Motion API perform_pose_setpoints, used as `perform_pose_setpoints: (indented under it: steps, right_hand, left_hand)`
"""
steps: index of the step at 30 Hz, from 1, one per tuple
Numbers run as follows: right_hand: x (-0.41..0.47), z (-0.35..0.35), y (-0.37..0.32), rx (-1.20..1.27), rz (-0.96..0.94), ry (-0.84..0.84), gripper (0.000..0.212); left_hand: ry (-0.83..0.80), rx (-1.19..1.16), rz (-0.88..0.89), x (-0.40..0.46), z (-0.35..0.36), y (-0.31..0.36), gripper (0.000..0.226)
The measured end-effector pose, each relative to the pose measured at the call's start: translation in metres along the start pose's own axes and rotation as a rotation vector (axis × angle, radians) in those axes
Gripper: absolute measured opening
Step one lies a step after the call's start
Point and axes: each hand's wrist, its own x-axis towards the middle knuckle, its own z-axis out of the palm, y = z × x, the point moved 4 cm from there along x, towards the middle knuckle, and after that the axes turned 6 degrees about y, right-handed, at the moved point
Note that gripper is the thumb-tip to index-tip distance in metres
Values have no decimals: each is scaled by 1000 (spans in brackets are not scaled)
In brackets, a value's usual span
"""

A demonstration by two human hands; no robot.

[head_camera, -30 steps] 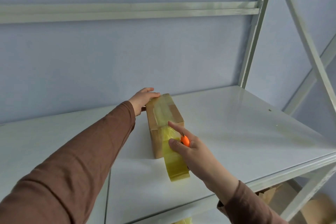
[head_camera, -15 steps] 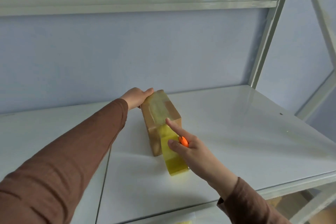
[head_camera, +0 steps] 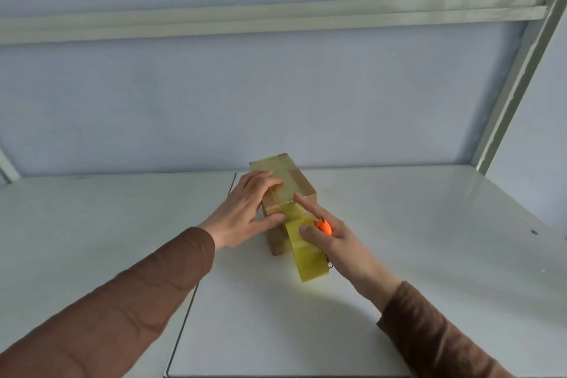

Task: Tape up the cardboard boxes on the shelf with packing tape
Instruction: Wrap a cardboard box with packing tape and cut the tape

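- Left arm in a brown sleeve (head_camera: pixel 101 310) comes in from lower left, across the white metal shelf board (head_camera: pixel 414 224).
- Left hand (head_camera: pixel 245 209) lies flat on the near-left part of the small brown cardboard box (head_camera: pixel 303 184). Fingers straight and spread over the top; thumb reaches along the near face. Grip is loose and flat, pressing, nothing closed in it.
- The box sits on the shelf near the middle of the view, toward the back, close to the pale blue wall (head_camera: pixel 214 101). Long axis runs away from the camera, angled slightly left. Its top already carries glossy yellowish tape.
- A strip of yellowish translucent packing tape (head_camera: pixel 306 255) runs from the box top down over the near face and on to the roll, which is tilted just in front of the box; whether it rests on the board cannot be told.
- Right hand (head_camera: pixel 334 242), also brown-sleeved, is just right of the strip. Forefinger is stretched out, tip on the tape at the box's near top edge. Thumb presses the side of the roll. The other fingers are curled round the roll.
- A small orange cutter (head_camera: pixel 324 225) sticks up between thumb and forefinger of that hand.
- Far right: pale grey-green shelf upright (head_camera: pixel 515 86), with a cross rail (head_camera: pixel 276 18) running left from it along the wall.
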Motion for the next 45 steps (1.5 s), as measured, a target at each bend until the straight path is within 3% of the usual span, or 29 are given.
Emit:
perform_pose_setpoints:
  steps: [3, 5, 8, 10, 14, 17, 18, 20, 21, 23, 24, 26, 29, 32, 37, 41, 45]
  right_hand:
    - [9, -4, -31, 134, -57, 6, 37]
    - [18, -10, -63, 186, -141, 27, 39]
    - [33, -16, -102, 229, -244, 100, 39]
    - [45, -18, -114, 270, -248, 126, 41]
    - [74, -4, -125, 325, -199, 55, 32]
    - [94, 10, -131, 244, -207, 42, 32]
    - [101, 13, -132, 222, -212, 68, 32]
    - [111, 14, -131, 200, -196, 144, 28]
    - [115, 14, -129, 205, -168, 160, 24]
    - [115, 16, -121, 178, -115, 93, 24]
    - [114, 20, -116, 140, -106, 32, 29]
    - [109, 27, -110, 87, -105, -47, 28]
    - [98, 23, -117, 145, -136, 5, 10]
    - [78, 10, -120, 208, -138, 56, 12]
    - [35, 12, -65, 163, 91, 42, 14]
    - [30, 18, -20, 39, 275, 92, 21]
    - [35, 26, -20, 108, 279, 58, 19]
  left_hand:
    - [126, -14, -57, 9, -20, 3, 56]
    - [165, -94, -196, 13, -34, 4, 45]
    - [136, -305, -429, 23, -47, 1, 46]
    - [94, -375, -474, 29, -50, 0, 43]
    - [141, -455, -654, 31, -63, -12, 45]
    - [422, -319, -445, 35, -84, -20, 19]
    - [428, -355, -307, 35, -89, -17, 24]
    - [207, -454, -185, 31, -87, -11, 33]
    - [76, -421, -192, 29, -82, -14, 45]
    - [-47, -217, -232, 27, -76, -27, 91]
    - [-36, -150, -269, 26, -76, -32, 107]
    - [24, -154, -312, 27, -76, -35, 116]
    - [48, -174, -282, 33, -74, -34, 105]
    - [11, -143, -221, 42, -71, -35, 101]
    - [-12, -118, -181, 42, -69, -44, 76]
    - [-48, -139, -185, 43, -63, -38, 75]
    - [-11, -273, -248, 45, -71, -35, 70]
